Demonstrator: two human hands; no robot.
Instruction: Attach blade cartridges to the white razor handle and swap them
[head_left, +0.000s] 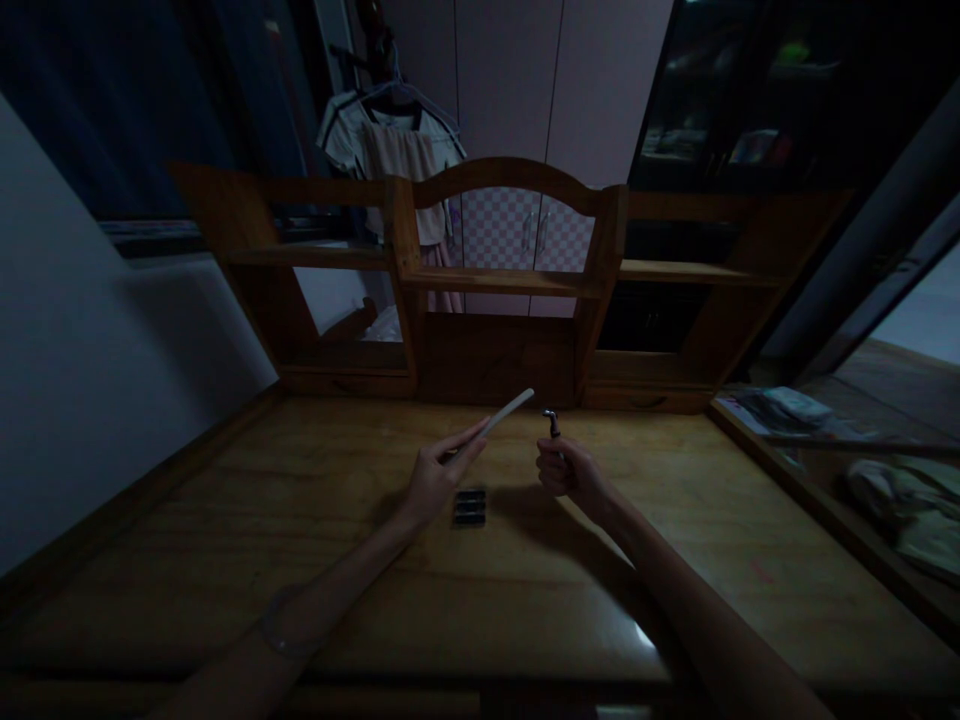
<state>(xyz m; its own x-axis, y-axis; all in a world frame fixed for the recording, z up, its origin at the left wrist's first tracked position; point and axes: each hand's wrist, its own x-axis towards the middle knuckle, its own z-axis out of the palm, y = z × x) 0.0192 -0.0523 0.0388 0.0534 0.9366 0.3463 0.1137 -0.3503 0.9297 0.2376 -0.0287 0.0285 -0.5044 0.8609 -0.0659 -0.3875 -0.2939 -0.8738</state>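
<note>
My left hand (442, 470) is closed on a slim white stick-like piece (510, 408), which slants up to the right. Whether it is a rod or a flat piece seen edge-on I cannot tell. In a fist, my right hand (566, 470) grips what looks like a razor (553, 422), its small shiny head pointing up above the thumb. The fingers hide most of its handle. On the tabletop between the hands lies a small dark pack (470, 507) with several black bands across it. Both hands are above the table, apart from each other.
The wooden tabletop (300, 560) meets a wooden shelf unit (510, 284) at its back. A white wall (90, 350) stands at the left. Low shelving with cloth items (892, 510) is at the right. Clothes (405, 150) hang behind the unit. The room is dim.
</note>
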